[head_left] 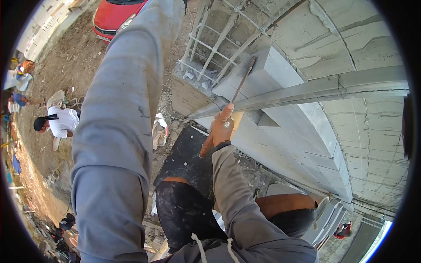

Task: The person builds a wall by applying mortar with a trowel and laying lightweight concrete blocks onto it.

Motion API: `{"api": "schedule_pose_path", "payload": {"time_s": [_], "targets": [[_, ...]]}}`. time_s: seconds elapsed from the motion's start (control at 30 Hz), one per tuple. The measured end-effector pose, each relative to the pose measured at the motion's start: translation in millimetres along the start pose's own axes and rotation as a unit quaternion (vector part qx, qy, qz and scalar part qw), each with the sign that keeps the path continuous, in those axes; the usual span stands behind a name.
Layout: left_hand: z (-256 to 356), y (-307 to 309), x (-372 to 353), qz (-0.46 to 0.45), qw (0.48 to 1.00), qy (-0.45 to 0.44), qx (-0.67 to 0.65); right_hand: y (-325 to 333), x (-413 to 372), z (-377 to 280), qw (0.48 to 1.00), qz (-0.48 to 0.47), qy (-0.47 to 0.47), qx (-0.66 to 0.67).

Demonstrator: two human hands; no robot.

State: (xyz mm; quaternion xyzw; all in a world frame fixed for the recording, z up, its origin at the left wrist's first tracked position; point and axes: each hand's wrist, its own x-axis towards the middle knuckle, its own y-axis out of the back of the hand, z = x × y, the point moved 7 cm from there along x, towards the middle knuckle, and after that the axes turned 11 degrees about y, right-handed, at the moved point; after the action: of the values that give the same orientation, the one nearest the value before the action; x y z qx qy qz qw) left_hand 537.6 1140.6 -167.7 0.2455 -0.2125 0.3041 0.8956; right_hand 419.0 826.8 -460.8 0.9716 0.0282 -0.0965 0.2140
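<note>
My right hand [222, 127] is closed around a long, thin rusty-bladed tool [242, 83]. A brown handle end [206, 146] sticks out below the fist. The blade points up and away, its far end over the pale grey blocks [280, 70] against the wall. Close beside the hand, a long grey beam [307, 91] crosses above the blocks. My left arm, in a grey sleeve, reaches up across the left of the view; its hand is out of frame.
A white bar grid [214, 49] stands at the top by the concrete wall [368, 118]. A black sheet [186, 153] lies near my legs. A person in a white shirt [63, 122] bends down at the left, and a red car [115, 16] is farther off.
</note>
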Motion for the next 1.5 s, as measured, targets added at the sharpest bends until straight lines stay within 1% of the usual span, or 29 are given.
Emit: {"api": "schedule_pose_path", "payload": {"time_s": [0.03, 0.1, 0.2, 0.27, 0.33, 0.37, 0.43, 0.47, 0.57, 0.63, 0.7, 0.73, 0.77, 0.83, 0.87, 0.9, 0.93, 0.97, 1.0, 1.1, 1.17, 1.23, 1.27, 1.3, 1.37, 1.4, 1.43, 1.47, 1.5], "targets": [[0, -2, 0, -0.012, 1.0, 0.005, -0.008, 0, 2, -11, 1.0, 0.004, 0.007, 0.005], [-11, -1, -7, -0.02, 0.999, 0.024, -0.012, 2, -10, -21, 0.996, 0.01, -0.044, 0.079], [-8, 0, 3, 0.005, 0.999, -0.006, -0.049, 3, -14, -50, 0.994, 0.018, 0.016, 0.108], [-4, 2, 2, 0.012, 0.999, -0.028, 0.024, 14, -34, -77, 0.989, 0.027, 0.036, 0.143], [-9, -2, 1, 0.006, 1.0, -0.013, 0.002, 24, -46, -116, 0.965, -0.011, 0.13, 0.226], [-10, -1, 3, 0.005, 1.0, -0.005, -0.022, 19, -41, -107, 0.965, -0.012, 0.131, 0.228], [-12, 0, 4, 0.005, 1.0, -0.003, -0.022, 15, -20, -63, 0.973, 0.065, 0.147, 0.168], [-11, -2, 4, 0.004, 1.0, -0.001, -0.026, 1, -6, -22, 0.995, 0.027, 0.014, 0.09], [-6, 3, 0, 0.007, 0.999, 0.03, -0.016, -14, 1, -2, 0.995, 0.018, -0.033, 0.089], [-11, -7, -7, -0.002, 0.999, 0.037, -0.036, -7, -8, -19, 0.996, 0.012, -0.018, 0.086], [-13, -1, 2, 0.012, 0.998, 0.033, -0.047, 1, -14, -31, 0.996, 0.024, 0.012, 0.09], [-11, 0, 3, 0.019, 0.999, 0.017, -0.032, 11, -25, -64, 0.99, 0.035, 0.073, 0.115], [-11, -2, 3, 0.022, 1.0, 0.002, -0.018, 22, -35, -85, 0.991, 0.033, 0.069, 0.114], [-14, -3, 2, 0.012, 1.0, 0.007, -0.016, 32, -46, -124, 0.967, -0.03, 0.141, 0.209], [-13, -3, 3, 0.006, 1.0, 0.005, -0.016, 36, -42, -123, 0.951, -0.002, 0.228, 0.208], [-13, -2, 2, 0.006, 1.0, 0.005, -0.014, 30, -37, -114, 0.951, -0.003, 0.228, 0.209], [-11, -1, 1, 0.018, 1.0, 0.002, -0.015, 19, -28, -88, 0.988, -0.006, 0.096, 0.124], [-8, 1, 0, 0.03, 0.999, -0.001, -0.018, 12, -23, -55, 0.999, -0.008, -0.037, 0.035], [-2, 1, -1, 0.031, 0.999, -0.007, -0.019, 1, -3, -7, 0.999, 0.003, -0.025, -0.029], [-15, -6, -11, -0.019, 0.998, 0.057, 0.018, -12, -5, -9, 0.997, 0.001, -0.048, 0.061], [-12, -3, 0, 0.003, 0.996, 0.044, -0.071, -7, -3, -29, 0.996, 0.016, -0.023, 0.087], [-16, -3, 2, -0.004, 0.998, 0.032, -0.054, 8, -26, -56, 0.989, 0.007, 0.0, 0.145], [-14, -2, 3, 0.014, 0.999, 0.027, -0.037, 16, -33, -86, 0.984, 0.019, 0.065, 0.163], [-14, -2, 2, 0.03, 0.999, 0.022, -0.021, 22, -37, -90, 0.985, 0.02, 0.06, 0.163], [-15, -1, 4, 0.019, 0.999, 0.032, -0.018, 33, -41, -113, 0.956, 0.009, 0.216, 0.196], [-17, -2, 3, 0.008, 0.999, 0.043, -0.017, 31, -33, -91, 0.954, 0.03, 0.259, 0.149], [-17, -3, 0, 0.006, 0.999, 0.044, -0.018, 22, -25, -64, 0.955, 0.031, 0.257, 0.148], [-15, -3, -1, 0.013, 0.999, 0.031, -0.015, 5, -11, -26, 0.99, 0.008, 0.137, 0.023], [-9, -1, 1, 0.023, 1.0, 0.016, -0.011, -2, -5, -13, 0.995, -0.015, 0.015, -0.101]]}}
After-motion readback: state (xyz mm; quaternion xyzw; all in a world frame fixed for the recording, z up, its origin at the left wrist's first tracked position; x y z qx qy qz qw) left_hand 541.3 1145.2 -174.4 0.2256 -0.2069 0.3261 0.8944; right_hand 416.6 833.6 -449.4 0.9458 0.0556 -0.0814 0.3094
